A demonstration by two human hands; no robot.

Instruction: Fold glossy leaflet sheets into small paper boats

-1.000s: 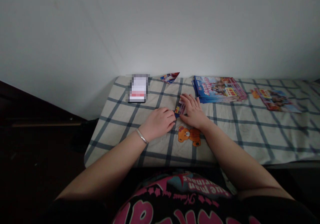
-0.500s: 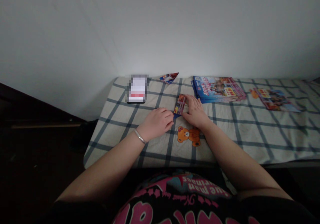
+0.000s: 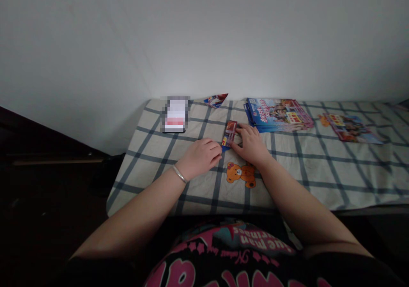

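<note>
A small folded flyer (image 3: 229,133), a narrow strip with dark red print and a blue lower edge, lies on the checked cloth between my hands. My left hand (image 3: 204,157) is closed, with its fingers curled at the strip's lower left corner; the fingertips are partly hidden. At the right edge, my right hand (image 3: 252,144) holds the strip, thumb low and fingers higher up. Just behind my right hand lies a stack of colourful flyers (image 3: 275,114). A folded paper triangle (image 3: 216,100) rests near the wall.
A phone (image 3: 175,114) with a blurred lit screen lies at the back left. Another flyer (image 3: 354,128) is on the right. The checked cloth (image 3: 153,155) covers the table and bears a printed bear (image 3: 241,175). A pale wall (image 3: 204,35) borders the back edge.
The fingers of my right hand have slid slightly down and right, baring more of the strip's upper part. My left hand stays almost where it was.
</note>
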